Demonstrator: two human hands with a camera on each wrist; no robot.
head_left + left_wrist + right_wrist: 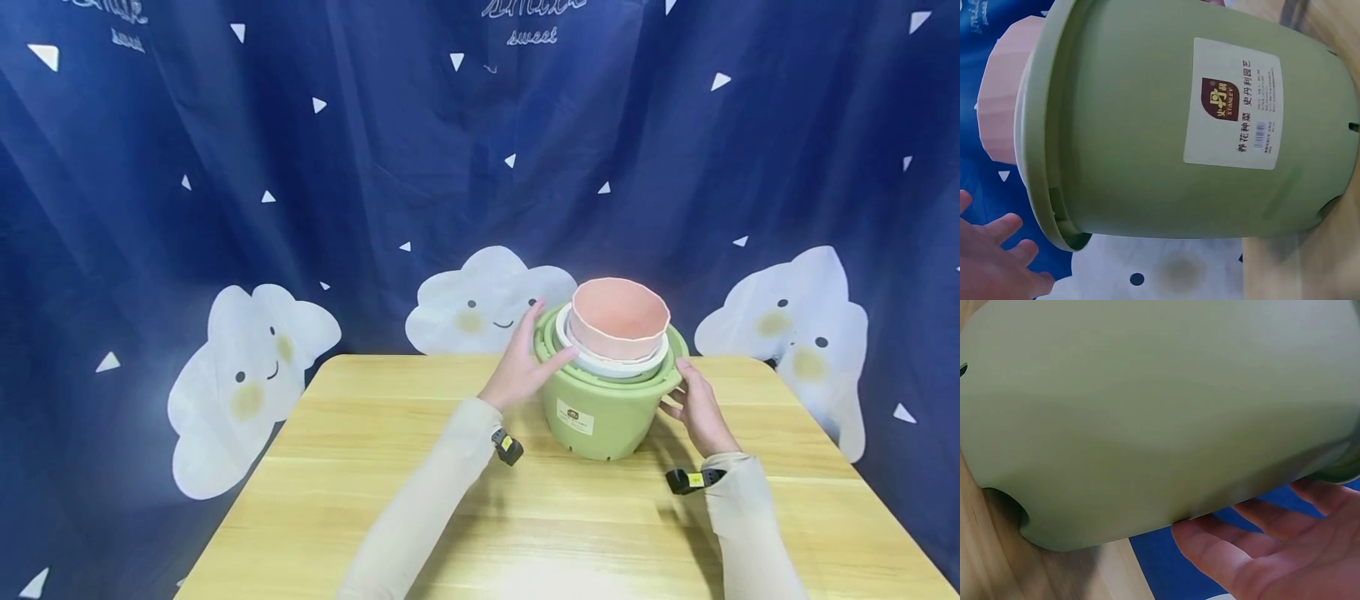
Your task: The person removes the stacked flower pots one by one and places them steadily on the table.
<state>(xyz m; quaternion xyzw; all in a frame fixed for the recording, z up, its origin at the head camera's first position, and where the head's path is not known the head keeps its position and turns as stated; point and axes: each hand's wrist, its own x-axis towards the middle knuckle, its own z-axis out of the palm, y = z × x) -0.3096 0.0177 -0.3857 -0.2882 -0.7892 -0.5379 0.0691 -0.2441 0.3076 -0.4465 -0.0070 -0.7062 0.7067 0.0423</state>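
Note:
A large green flowerpot (600, 417) stands upright toward the back right of the table, its white label (1234, 103) facing front. Nested in its mouth are a white pot (600, 364) and, topmost, a faceted pink pot (618, 310). My left hand (523, 362) is spread at the left side of the green rim; in the left wrist view its fingers stand apart from the pot. On the right side, my right hand (703, 412) holds the rim, thumb at its edge and the other fingers below it. Fingertips (1191, 540) meet the pot's side in the right wrist view.
The light wooden table (360, 492) ends just behind the pots. Beyond it hangs a dark blue curtain (375, 167) printed with white clouds and triangles. A small black wrist camera (507, 447) sits on the left wrist, another camera (686, 481) on the right.

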